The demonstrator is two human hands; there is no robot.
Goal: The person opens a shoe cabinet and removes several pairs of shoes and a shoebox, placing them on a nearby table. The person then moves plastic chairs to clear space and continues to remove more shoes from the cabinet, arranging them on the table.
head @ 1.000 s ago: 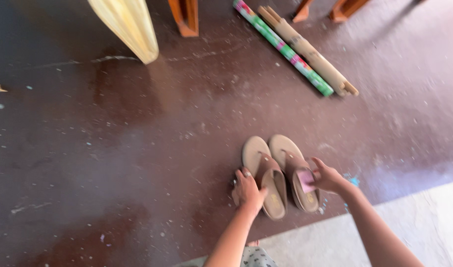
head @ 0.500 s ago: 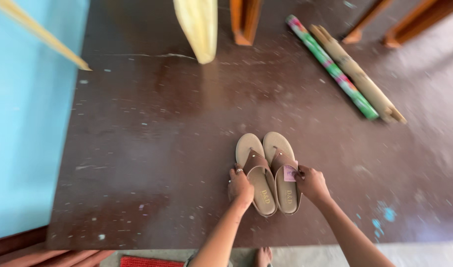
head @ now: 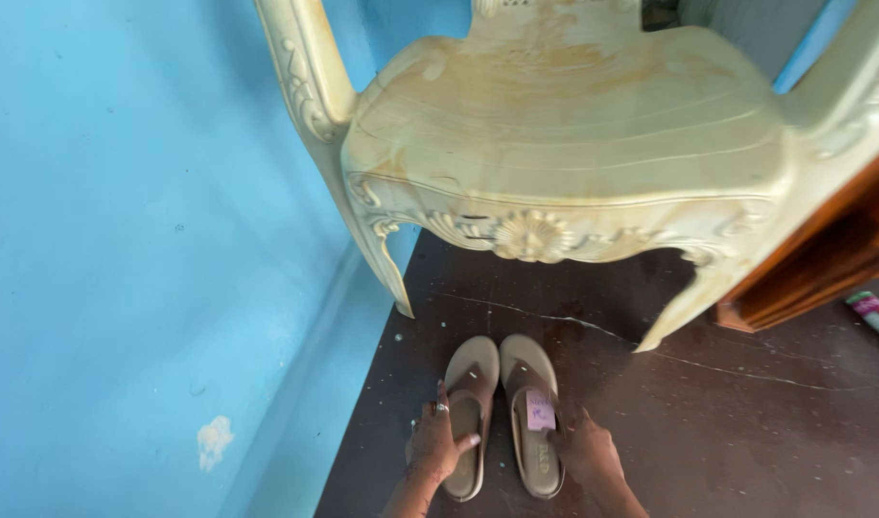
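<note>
Two tan flip-flop sandals lie side by side on the dark brown floor, toes toward the chair. My left hand (head: 436, 443), a ring on one finger, grips the heel end of the left sandal (head: 471, 384). At the heel of the right sandal (head: 527, 374) rests my right hand (head: 587, 452), fingers touching its edge. A small pink paper tag (head: 540, 412) sits on the right sandal's footbed.
A cream plastic armchair (head: 564, 134) with carved trim stands just beyond the sandals. A light blue wall (head: 142, 259) runs along the left. Brown wooden furniture (head: 823, 259) is at the right, with a rolled green-and-pink mat end (head: 878, 317) beside it.
The sandals have slid forward along the floor with both hands on them, now near the blue wall and just in front of the chair. The view has tilted up toward the chair.
</note>
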